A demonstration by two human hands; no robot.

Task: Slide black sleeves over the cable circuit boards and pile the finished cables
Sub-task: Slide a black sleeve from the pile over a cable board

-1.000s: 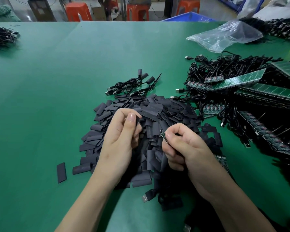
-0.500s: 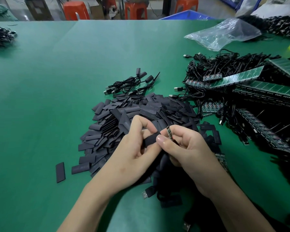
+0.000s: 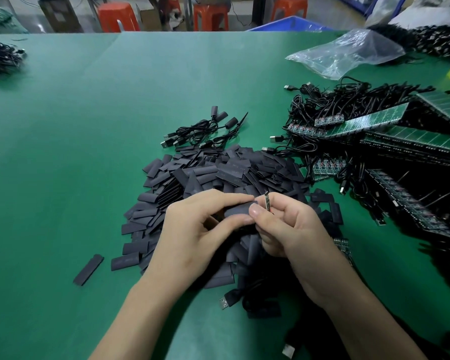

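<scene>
Hundreds of flat, matte black sleeves (image 3: 218,172) heap at frame centre on the green table (image 3: 89,126), some bearing faint pale print too small for me to read. Over the heap I see the left hand (image 3: 192,229) pinching one sleeve (image 3: 238,210), its long axis level and one end pointing right, while the right hand (image 3: 291,229) pinches a narrow green board (image 3: 267,202) nearly upright, tip up, just beside that end; whether they touch I cannot tell. Sleeved cables (image 3: 205,131) lie coiled just above the heap, a metal USB plug (image 3: 227,302) at lower centre, and glossy green strips (image 3: 374,120) at upper right.
</scene>
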